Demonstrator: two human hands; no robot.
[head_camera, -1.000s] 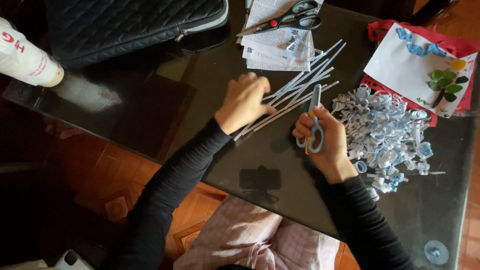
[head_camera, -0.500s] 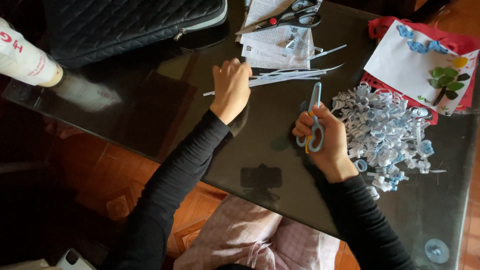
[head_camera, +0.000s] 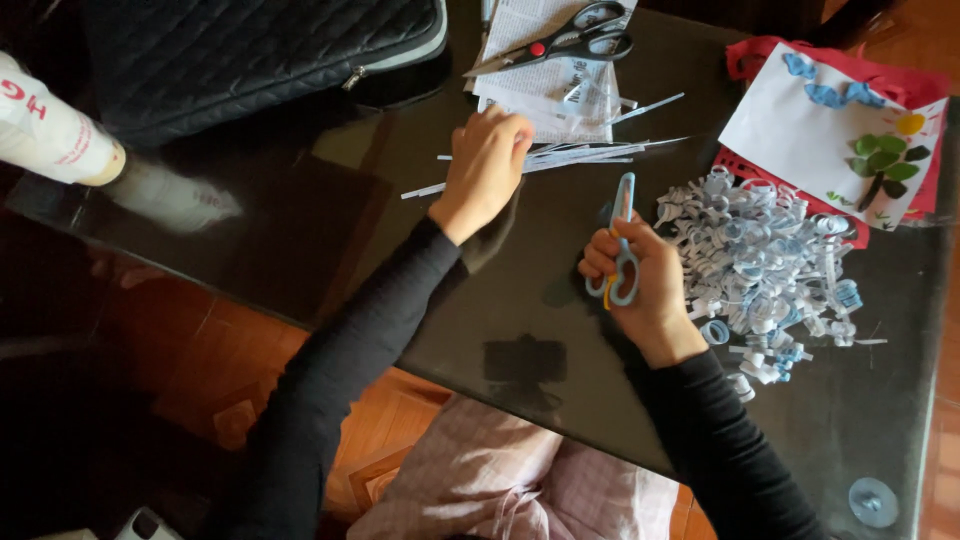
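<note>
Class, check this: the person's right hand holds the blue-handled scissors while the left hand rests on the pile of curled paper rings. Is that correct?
Not quite. The right hand does hold the blue-handled scissors, but the left hand rests on the straight paper strips, not the curled paper rings, which lie beside the right hand. The head view shows it.

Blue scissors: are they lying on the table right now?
No, the right hand holds the blue scissors above the table, fingers through the loops.
</note>
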